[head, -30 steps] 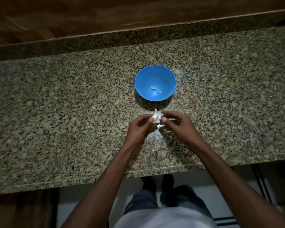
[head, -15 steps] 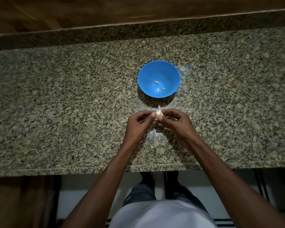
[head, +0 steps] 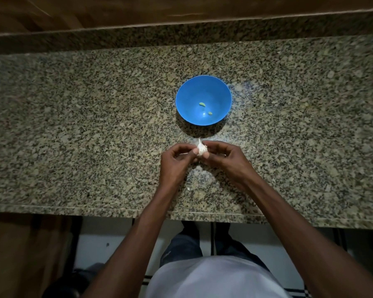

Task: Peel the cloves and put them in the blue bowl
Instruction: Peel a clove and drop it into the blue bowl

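A blue bowl [head: 182,97] stands on the granite counter, with two small pale peeled cloves [head: 202,104] lying in its bottom. Just in front of the bowl, a small white garlic piece [head: 201,148] with papery skin and a pointed tip is pinched between both hands. My left hand [head: 177,163] holds it from the left with thumb and fingertips. My right hand [head: 226,160] grips it from the right. Most of the garlic piece is hidden by the fingertips.
The speckled granite counter [head: 84,136] runs wide left and right, with a raised granite backsplash and wood behind it. A thin flake of peel [head: 188,188] lies on the counter under my wrists. The counter's front edge is close to my body.
The loose flaring skin seen a second ago is gone from the garlic piece, which now looks compact. Both hands stay pinched on it in front of the bowl.
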